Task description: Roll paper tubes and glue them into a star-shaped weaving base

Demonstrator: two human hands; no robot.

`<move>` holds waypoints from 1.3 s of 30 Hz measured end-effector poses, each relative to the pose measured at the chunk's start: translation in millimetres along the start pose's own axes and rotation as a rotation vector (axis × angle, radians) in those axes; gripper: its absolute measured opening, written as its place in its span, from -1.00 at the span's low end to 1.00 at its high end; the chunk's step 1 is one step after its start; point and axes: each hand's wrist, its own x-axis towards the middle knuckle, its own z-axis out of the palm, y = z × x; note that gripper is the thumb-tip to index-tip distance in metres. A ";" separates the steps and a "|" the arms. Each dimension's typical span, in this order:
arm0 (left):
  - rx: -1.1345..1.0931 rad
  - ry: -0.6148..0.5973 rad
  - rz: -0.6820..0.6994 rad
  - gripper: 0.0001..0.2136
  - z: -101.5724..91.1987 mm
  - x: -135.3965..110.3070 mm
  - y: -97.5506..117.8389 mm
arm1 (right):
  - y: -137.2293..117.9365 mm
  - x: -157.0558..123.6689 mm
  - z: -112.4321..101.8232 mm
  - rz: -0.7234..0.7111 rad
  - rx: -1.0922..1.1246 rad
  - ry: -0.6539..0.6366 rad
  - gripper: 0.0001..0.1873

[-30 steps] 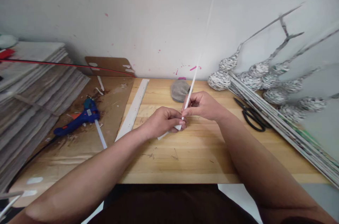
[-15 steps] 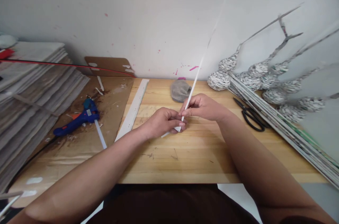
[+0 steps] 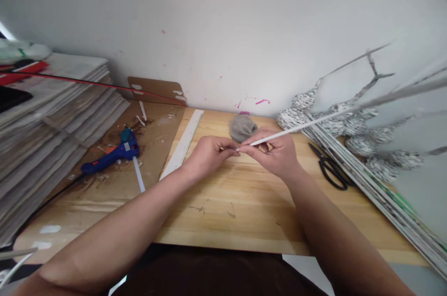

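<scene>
Both of my hands meet over the middle of the wooden table (image 3: pixel 244 212). My right hand (image 3: pixel 275 154) pinches the near end of a long thin white paper stick (image 3: pixel 314 122), which now lies almost level and runs off to the right. My left hand (image 3: pixel 207 154) is closed, its fingertips pinching the stick's tip where the two hands touch. A small grey cloth lump (image 3: pixel 242 127) sits just behind my hands.
A blue glue gun (image 3: pixel 113 154) lies on brown cardboard at the left, beside a white strip (image 3: pixel 183 144). Stacked boards (image 3: pixel 45 119) fill the left edge. Black scissors (image 3: pixel 330 168), rolled paper sticks (image 3: pixel 377 189) and wound paper shapes (image 3: pixel 307 100) lie at the right.
The stick has swung from nearly upright down to the right, almost level. Both hands have lifted slightly off the table and the view has shifted downward.
</scene>
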 end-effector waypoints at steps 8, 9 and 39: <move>0.376 0.251 0.128 -0.93 -19.9 5.3 -1.4 | 1.4 -10.7 20.2 0.450 0.117 0.137 -0.70; 0.416 0.236 0.136 -0.94 -20.5 5.4 -1.2 | -2.6 -16.0 21.9 0.529 0.118 0.043 -0.66; -1.107 0.371 -0.595 -0.88 5.7 8.9 -1.9 | 10.5 4.8 15.1 0.504 -0.105 -0.141 -0.81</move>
